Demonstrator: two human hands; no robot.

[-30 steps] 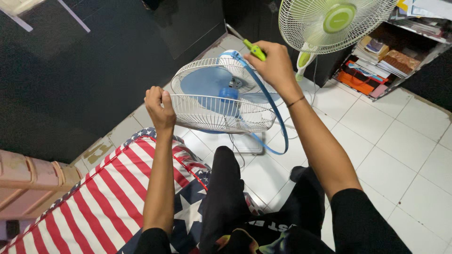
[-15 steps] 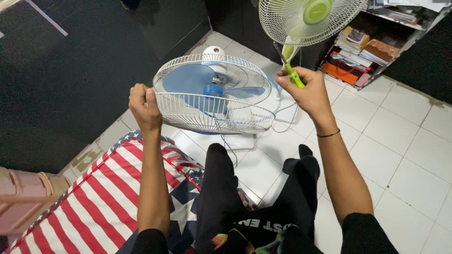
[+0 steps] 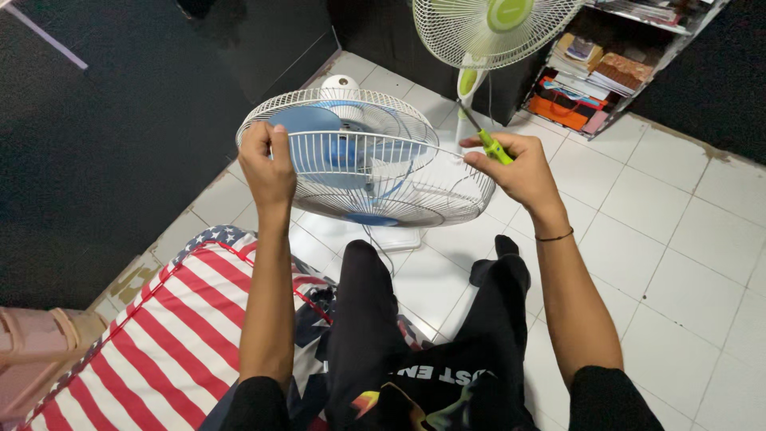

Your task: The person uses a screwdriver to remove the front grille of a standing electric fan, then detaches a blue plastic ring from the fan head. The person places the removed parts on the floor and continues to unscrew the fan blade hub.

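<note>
A small blue-bladed fan (image 3: 351,152) with a white motor housing stands on the tiled floor in front of my legs. Its white wire front guard (image 3: 399,187) is tilted away from the rear guard. My left hand (image 3: 267,164) grips the guard's rim on the left side. My right hand (image 3: 515,168) is closed on a screwdriver with a green handle (image 3: 495,148) and also touches the guard's right rim. The screwdriver's shaft points up and away.
A green-and-white standing fan (image 3: 495,24) stands behind, next to a low shelf of books and papers (image 3: 598,72). A striped and starred cushion (image 3: 167,335) lies at my left. A pink plastic container (image 3: 32,351) is at the far left. Dark wall panels stand behind.
The front guard has swung forward off the fan. My right hand with the screwdriver came down to the guard's right rim. My left hand rose with the rim. The blue ring is gone from view.
</note>
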